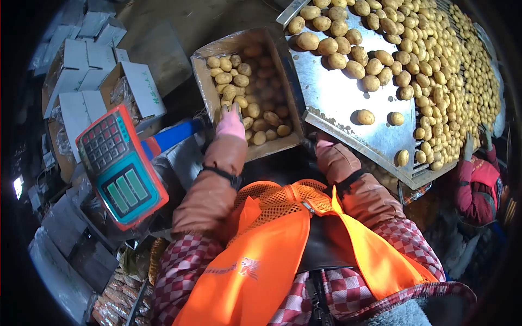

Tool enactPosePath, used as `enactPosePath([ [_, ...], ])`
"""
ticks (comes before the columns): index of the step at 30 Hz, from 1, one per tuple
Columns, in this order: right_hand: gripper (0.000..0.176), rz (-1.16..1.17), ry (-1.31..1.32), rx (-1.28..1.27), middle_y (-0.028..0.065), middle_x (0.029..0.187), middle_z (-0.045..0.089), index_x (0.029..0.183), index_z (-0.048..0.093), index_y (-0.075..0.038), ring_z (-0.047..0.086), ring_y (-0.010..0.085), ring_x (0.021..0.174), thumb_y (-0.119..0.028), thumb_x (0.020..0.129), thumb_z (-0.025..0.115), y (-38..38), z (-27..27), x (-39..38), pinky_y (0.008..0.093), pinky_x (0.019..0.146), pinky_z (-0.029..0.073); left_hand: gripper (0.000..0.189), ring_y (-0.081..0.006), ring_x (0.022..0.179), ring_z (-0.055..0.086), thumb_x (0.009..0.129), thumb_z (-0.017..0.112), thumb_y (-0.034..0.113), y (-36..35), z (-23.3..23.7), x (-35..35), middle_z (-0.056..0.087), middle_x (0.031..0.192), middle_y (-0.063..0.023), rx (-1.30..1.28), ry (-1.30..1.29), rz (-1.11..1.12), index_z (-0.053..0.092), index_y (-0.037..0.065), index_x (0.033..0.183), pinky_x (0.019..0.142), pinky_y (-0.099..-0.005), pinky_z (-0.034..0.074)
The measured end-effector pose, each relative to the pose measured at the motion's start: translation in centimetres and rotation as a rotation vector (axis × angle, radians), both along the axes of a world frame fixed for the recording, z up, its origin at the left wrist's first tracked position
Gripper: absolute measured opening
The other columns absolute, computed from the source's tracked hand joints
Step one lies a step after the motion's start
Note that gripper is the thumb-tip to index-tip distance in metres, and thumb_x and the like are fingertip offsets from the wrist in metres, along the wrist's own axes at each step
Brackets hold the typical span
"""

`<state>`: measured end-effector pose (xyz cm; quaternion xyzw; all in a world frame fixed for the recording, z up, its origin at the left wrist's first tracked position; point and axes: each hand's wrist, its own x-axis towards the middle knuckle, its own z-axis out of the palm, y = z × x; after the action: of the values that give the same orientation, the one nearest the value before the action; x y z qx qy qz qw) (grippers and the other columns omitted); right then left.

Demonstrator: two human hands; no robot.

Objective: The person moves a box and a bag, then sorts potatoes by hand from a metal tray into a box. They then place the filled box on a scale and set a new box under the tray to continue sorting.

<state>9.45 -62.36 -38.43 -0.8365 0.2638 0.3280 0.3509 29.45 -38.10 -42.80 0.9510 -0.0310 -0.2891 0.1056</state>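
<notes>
A cardboard box (pixel 299 122) lined with clear plastic holds many potatoes (pixel 260 137), its right part in shadow. Over the box's near left side reaches my left hand (pixel 231 122), in a pink glove with greyish fingertips. Its fingers stretch out over the potatoes and touch or nearly touch them; no potato is plainly gripped. My right hand (pixel 324 142) is beside the box's near right corner, below the edge of the metal sorting table (pixel 326 92). Its fingers are hidden in shadow under that edge. Loose potatoes (pixel 366 117) lie on the table's metal sheet.
To the left stands a digital scale display (pixel 124 165) on a blue post (pixel 176 133). White cartons (pixel 81 62) are stacked behind it. A thick spread of potatoes (pixel 446 65) covers the sorting table's right side, where a co-worker in red (pixel 481 185) reaches in with gloved hands.
</notes>
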Motion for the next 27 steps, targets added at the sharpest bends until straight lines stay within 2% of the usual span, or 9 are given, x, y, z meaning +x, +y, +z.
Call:
enactPosePath([
  [5,0.033,-0.092,0.029,0.094,0.0139,0.091,0.073,0.106,0.072,-0.007,0.069,0.02,0.079,-0.036,0.089,0.07,0.0,-0.7,0.3,0.034,0.075,0.054,0.055,-0.0399,0.115,0.059,0.087,0.065,0.025,-1.3,-6.0,3.1,0.05,0.134,-0.0226,0.151,0.154,-0.004,0.046,0.019,0.139,0.095,-0.0491,0.049],
  [8,0.038,-0.268,0.162,0.345,0.01,0.098,0.073,0.115,0.069,-0.01,0.065,0.0157,0.069,-0.035,0.087,0.075,0.7,1.3,0.8,0.035,0.067,0.053,0.044,-0.0362,0.116,0.06,0.092,0.06,0.025,-1.4,-2.6,2.6,0.052,0.131,-0.0176,0.166,0.181,0.128,0.049,0.023,0.134,0.094,-0.0488,0.051],
  [12,0.061,-0.258,-0.156,0.582,0.0097,0.113,0.068,0.139,0.052,-0.01,0.064,0.0151,0.089,-0.026,0.085,0.077,1.7,4.9,3.8,0.0305,0.079,0.053,0.042,-0.0319,0.102,0.067,0.086,0.073,0.038,-0.9,0.9,-3.2,0.07,0.104,-0.0187,-0.457,0.131,0.397,0.062,0.013,0.118,0.087,-0.041,0.052],
  [16,0.07,-0.153,-0.633,0.736,0.0167,0.121,0.065,0.143,0.048,-0.01,0.064,0.0247,0.107,-0.027,0.082,0.078,1.8,5.6,5.9,0.0344,0.094,0.049,0.037,-0.0193,0.078,0.067,0.095,0.063,0.039,-3.9,6.4,-7.9,0.071,0.084,-0.0153,-0.815,-0.018,0.07,0.072,0.003,0.099,0.078,-0.0306,0.052],
  [20,0.047,0.041,-0.564,0.405,0.0165,0.111,0.067,0.125,0.06,-0.006,0.065,0.0318,0.103,-0.029,0.084,0.071,-2.5,9.3,5.5,0.0386,0.09,0.051,0.033,-0.0194,0.079,0.07,0.097,0.061,0.033,-9.2,11.5,-3.6,0.073,0.089,-0.0164,-0.55,0.638,0.371,0.071,0.002,0.102,0.076,-0.0304,0.054],
  [23,0.042,-0.411,-0.558,0.406,0.0088,0.095,0.069,0.124,0.062,-0.01,0.065,0.0177,0.083,-0.016,0.085,0.074,-8.0,12.0,2.1,0.0323,0.072,0.053,0.029,-0.0155,0.089,0.066,0.098,0.062,0.022,-13.1,6.3,-3.9,0.072,0.097,-0.0121,-1.075,-0.034,-0.018,0.068,-0.003,0.11,0.085,-0.0272,0.052],
  [24,0.048,-0.72,-0.468,0.383,0.0091,0.097,0.068,0.13,0.058,-0.011,0.064,0.0144,0.081,-0.01,0.086,0.075,-10.4,10.8,0.6,0.0282,0.064,0.053,0.026,-0.027,0.089,0.07,0.093,0.059,0.012,-15.6,9.8,-3.3,0.071,0.101,-0.0155,-1.104,-0.17,-0.203,0.067,0.007,0.117,0.079,-0.034,0.055],
  [26,0.058,-0.65,-0.891,-0.209,0.0038,0.087,0.064,0.138,0.053,-0.014,0.056,0.0096,0.07,-0.008,0.085,0.076,-15.6,10.6,-2.3,0.0267,0.058,0.049,0.042,-0.0315,0.108,0.065,0.09,0.053,0.004,-20.2,11.9,-1.9,0.064,0.119,-0.0164,-0.737,-0.213,-0.557,0.061,0.016,0.128,0.09,-0.0383,0.053],
  [27,0.066,-0.716,-0.797,-0.442,0.0034,0.086,0.064,0.144,0.048,-0.014,0.055,0.0092,0.069,-0.009,0.085,0.077,-17.2,12.8,-3.1,0.0266,0.062,0.05,0.052,-0.0348,0.116,0.058,0.087,0.048,0.002,-23.0,13.4,-1.7,0.053,0.135,-0.0178,-0.598,-0.161,-0.641,0.056,0.024,0.133,0.096,-0.0415,0.049],
])
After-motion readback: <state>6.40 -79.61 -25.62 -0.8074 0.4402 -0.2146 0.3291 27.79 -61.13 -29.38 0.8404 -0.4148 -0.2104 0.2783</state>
